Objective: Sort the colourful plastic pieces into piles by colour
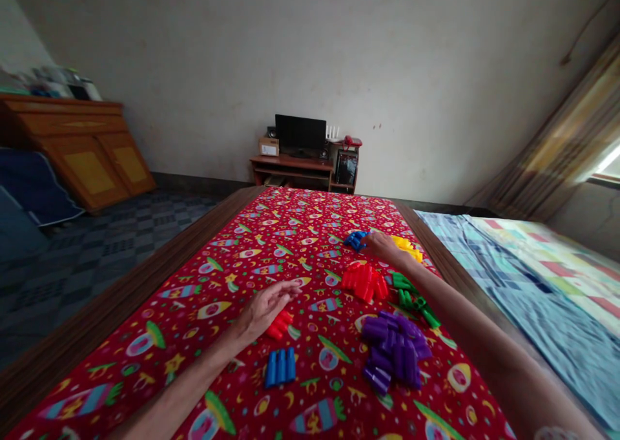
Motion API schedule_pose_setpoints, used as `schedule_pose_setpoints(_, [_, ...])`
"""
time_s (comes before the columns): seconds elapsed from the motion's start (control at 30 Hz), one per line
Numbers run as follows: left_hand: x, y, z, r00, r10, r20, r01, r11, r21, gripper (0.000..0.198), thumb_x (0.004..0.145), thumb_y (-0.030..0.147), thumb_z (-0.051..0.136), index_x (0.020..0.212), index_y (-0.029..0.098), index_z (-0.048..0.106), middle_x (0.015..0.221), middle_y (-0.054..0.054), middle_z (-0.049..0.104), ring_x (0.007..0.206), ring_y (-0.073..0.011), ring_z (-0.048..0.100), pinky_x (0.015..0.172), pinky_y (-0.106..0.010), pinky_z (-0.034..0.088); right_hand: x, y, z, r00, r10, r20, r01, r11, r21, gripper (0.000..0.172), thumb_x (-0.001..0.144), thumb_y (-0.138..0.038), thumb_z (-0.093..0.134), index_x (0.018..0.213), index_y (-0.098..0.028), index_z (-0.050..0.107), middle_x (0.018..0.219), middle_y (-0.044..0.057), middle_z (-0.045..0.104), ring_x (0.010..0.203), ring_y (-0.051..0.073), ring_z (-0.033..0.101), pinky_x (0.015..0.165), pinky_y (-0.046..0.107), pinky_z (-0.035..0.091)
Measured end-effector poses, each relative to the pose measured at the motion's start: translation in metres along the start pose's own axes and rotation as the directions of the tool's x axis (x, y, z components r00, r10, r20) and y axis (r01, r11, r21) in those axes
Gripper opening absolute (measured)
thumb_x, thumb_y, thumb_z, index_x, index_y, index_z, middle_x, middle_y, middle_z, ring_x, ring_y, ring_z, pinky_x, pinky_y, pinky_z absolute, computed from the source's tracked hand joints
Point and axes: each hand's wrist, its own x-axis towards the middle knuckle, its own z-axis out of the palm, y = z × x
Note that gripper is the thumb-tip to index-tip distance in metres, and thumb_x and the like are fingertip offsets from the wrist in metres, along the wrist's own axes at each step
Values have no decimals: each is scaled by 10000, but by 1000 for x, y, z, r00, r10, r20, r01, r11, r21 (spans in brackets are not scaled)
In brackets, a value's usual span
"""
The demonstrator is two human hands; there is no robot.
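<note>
Head view: print on the small box (268, 146) beside the monitor (300, 133) is too small to be read. A wooden surface (145, 277) is covered by a red cloth (300, 233) patterned with rockets. The left hand (268, 307) is laid open with loose fingers, touching red pieces (279, 327); blue pieces (279, 367) lie just nearer. The right hand (385, 246) is stretched far, between a blue pile (356, 238) and a yellow pile (409, 249); whether it grips cannot be told. A red pile (363, 282), a green pile (414, 294) and a purple pile (392, 353) are spread along the right. A wooden cabinet (82, 149) is seen far left, a bed (533, 278) right.
</note>
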Motion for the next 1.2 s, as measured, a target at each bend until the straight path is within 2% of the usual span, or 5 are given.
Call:
schedule_pose_setpoints(0.3, [-12, 19, -41, 917, -38, 397, -215, 791, 573, 552, 672, 224, 720, 1216, 270, 644, 1196, -63, 613, 1074, -241, 614, 952, -342, 484, -10, -6, -22, 991, 128, -25, -131, 984, -122, 326, 956, -199, 383, 967, -134, 702, 845, 156, 693, 768, 221, 648, 612, 274, 376])
schedule_pose_setpoints(0.6, [2, -8, -37, 953, 95, 287, -243, 806, 540, 385, 726, 352, 703, 1089, 226, 676, 1036, -46, 633, 949, -220, 609, 857, -318, 501, -64, -119, -27, 876, -483, 4, 483, 876, 8, 309, 958, -274, 416, 902, -169, 701, 761, 89, 699, 648, 140, 608, 534, 238, 307])
schedule_pose_setpoints(0.7, [-1, -14, -39, 958, 176, 227, -274, 801, 532, 410, 768, 413, 679, 1127, 214, 658, 1115, -75, 624, 951, -217, 611, 852, -316, 505, -41, -96, -30, 985, -171, -31, 170, 985, -37, 337, 970, -250, 382, 951, -151, 704, 842, 127, 710, 738, 173, 654, 594, 239, 388])
schedule_pose_setpoints(0.8, [-3, -18, -38, 947, 237, 218, -320, 772, 550, 437, 803, 447, 650, 1169, 208, 642, 1131, -89, 621, 989, -226, 613, 897, -334, 497, -13, -49, -28, 997, 75, 15, -74, 994, -82, 300, 954, -323, 469, 1028, -137, 693, 987, 170, 702, 873, 228, 669, 687, 278, 461])
schedule_pose_setpoints(1.2, [1, -25, -40, 945, 219, 243, -321, 759, 566, 452, 821, 478, 637, 1182, 206, 639, 1140, -92, 611, 988, -226, 617, 864, -314, 510, 8, -4, 22, 998, 38, 53, -38, 999, -3, 271, 830, -385, 664, 1017, -190, 687, 999, 151, 690, 899, 257, 662, 704, 322, 504])
